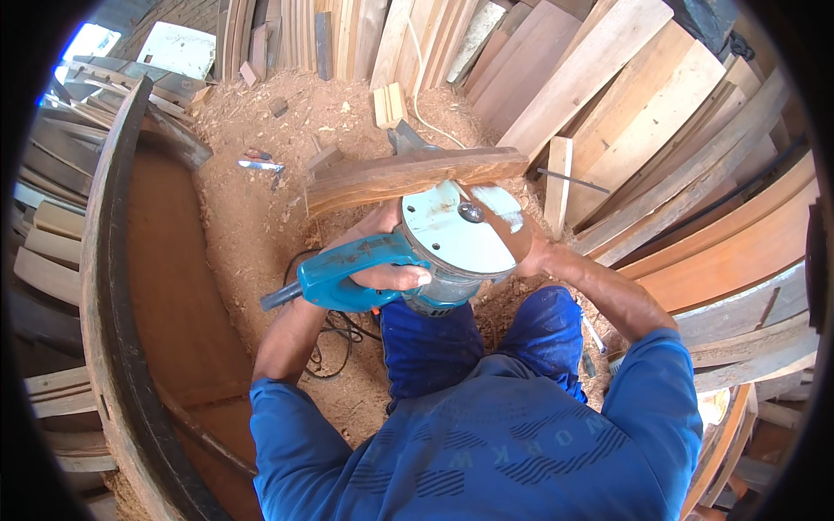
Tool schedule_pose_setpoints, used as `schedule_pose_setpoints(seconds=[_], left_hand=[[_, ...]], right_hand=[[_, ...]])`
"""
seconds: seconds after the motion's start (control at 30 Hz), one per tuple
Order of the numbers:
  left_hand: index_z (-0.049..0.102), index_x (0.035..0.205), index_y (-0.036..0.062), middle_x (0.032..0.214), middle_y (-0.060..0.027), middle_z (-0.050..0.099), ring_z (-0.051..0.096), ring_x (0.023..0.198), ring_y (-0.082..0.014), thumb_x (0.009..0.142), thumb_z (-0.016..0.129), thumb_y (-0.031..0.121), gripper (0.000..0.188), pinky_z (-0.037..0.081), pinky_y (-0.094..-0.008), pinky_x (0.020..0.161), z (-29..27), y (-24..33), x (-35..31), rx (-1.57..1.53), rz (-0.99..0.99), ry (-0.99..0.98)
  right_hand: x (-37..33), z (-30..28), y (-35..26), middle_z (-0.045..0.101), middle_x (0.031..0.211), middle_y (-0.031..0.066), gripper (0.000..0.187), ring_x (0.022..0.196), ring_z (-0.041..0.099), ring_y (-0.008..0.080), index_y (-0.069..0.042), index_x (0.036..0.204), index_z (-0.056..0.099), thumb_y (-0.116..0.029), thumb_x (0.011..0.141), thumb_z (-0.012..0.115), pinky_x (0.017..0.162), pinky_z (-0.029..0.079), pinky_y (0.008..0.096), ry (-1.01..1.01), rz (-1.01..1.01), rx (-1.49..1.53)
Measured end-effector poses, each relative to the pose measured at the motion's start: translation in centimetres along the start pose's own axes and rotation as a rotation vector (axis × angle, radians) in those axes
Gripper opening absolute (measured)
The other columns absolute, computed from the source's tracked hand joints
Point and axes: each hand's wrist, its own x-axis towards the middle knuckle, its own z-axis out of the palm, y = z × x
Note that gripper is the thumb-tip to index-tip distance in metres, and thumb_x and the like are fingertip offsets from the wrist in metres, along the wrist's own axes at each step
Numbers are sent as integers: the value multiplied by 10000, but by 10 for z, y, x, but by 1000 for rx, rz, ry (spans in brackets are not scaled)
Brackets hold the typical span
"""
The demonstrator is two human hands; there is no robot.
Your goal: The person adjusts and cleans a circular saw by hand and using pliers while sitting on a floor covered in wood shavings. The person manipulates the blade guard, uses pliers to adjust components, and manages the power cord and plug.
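A teal power tool (360, 258) with a loop handle is held above my knees. Its round pale plate (434, 227), which has a dark fitting at its middle, faces up; I cannot tell the tool's exact kind. My left hand (391, 276) is closed around the loop handle, its thumb showing on the near side. At the tool's right edge, beside a brown stained part, my right hand (537, 250) grips the body, with most fingers hidden. A curved brown wooden piece (417, 176) lies crosswise just beyond the plate, close to it. What supports this wood is mostly hidden.
A long curved timber frame (109, 286) runs along my left. Boards (599, 74) lean at the far right, with stacked curved planks (738, 247) nearer. Shavings cover the floor (234, 213), where a wooden block (390, 105) and a black cable (352, 334) lie.
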Motion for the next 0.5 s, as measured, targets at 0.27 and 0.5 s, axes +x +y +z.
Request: schedule_pose_setpoints(seconds=[0.27,0.5], left_hand=[[230,1561,-31,1550,-270,357,328,1461,-406,710,781,413,1107,261,-504,1187,2,1,-3,-3,-49,-11],[190,1574,-24,1558,-248,348,309,1466,-371,716,789,381,1122,251,-503,1193,-9,9,6,-67,-116,-27]], right_hand=[[1,16,18,363,1560,229,1137,1445,349,398,-33,1594,198,-425,725,818,1203,277,458,-55,-86,116],[11,18,19,364,1553,239,1047,1430,363,416,-53,1597,198,-337,783,791,1189,310,464,-84,-44,69]])
